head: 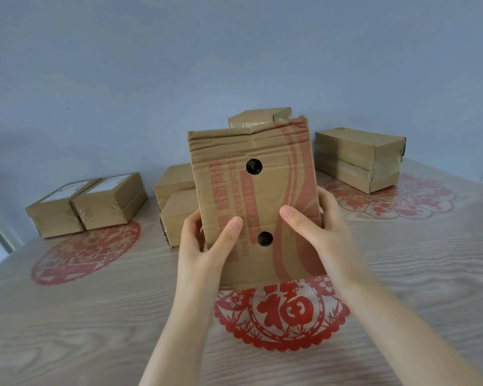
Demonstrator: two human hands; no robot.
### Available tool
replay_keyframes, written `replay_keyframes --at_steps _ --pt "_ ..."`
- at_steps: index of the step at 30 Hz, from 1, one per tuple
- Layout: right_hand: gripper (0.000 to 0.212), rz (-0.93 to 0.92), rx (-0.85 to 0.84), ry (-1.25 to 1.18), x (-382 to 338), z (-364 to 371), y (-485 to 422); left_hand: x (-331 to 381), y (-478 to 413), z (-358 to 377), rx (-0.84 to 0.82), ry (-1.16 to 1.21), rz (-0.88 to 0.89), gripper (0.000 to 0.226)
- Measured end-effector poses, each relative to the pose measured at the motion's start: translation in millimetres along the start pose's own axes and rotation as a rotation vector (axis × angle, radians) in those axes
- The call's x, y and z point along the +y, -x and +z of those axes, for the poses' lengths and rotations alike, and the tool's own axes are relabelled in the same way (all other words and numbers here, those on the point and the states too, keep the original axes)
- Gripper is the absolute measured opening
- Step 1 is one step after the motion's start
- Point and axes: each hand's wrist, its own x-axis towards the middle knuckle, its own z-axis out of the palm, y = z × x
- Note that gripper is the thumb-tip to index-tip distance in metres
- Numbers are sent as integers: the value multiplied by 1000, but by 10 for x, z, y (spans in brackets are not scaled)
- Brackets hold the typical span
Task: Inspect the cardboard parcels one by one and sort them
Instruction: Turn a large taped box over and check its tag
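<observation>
My left hand (201,246) and right hand (321,232) clasp the creased brown cardboard parcel with red print and two round holes (268,196) upright between them, mid-inspection; next, I judge, comes turning it, then choosing among the plain brown cardboard boxes (357,160) beyond my hands

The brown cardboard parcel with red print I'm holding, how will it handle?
Probably light: left hand and right hand hold the brown red-printed cardboard parcel upright by its lower sides. Its creased, dented top suggests soft walls that may buckle if squeezed.
</observation>
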Motion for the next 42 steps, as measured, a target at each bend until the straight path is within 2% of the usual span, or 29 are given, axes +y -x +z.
replay_keyframes --at_steps 2,5,9,14,21,27,32,35,39,42 --pt "76 19 -46 11 4 15 9 7 -5 -19 6 14 0 54" --pt "75 27 -84 16 23 41 19 22 -16 -55 -6 28 -8 51" --pt "72 60 21 -24 19 8 -13 -2 -4 -21 -78 -7 -14 66" --pt "61 68 3 -31 -6 12 -4 -48 -8 9 -3 -15 -24 87" --pt "50 123 13 -83 -12 -44 -48 -64 4 21 -65 0 -76 84" --pt "72 134 -27 -89 9 14 7 -51 -18 14 20 108 -53 87" --pt "64 192 18 -129 9 -16 -7 -90 -1 32 -14 36 -24 73" --pt "60 196 -10 -116 20 -19 -5 -80 19 48 -16 16 16 77" --pt "67 181 -72 -67 36 27 17 -49 -6 -2 0 56 29 78" --pt "67 196 -49 -65 54 13 3 -47 5 -12 -41 -61 60 90"
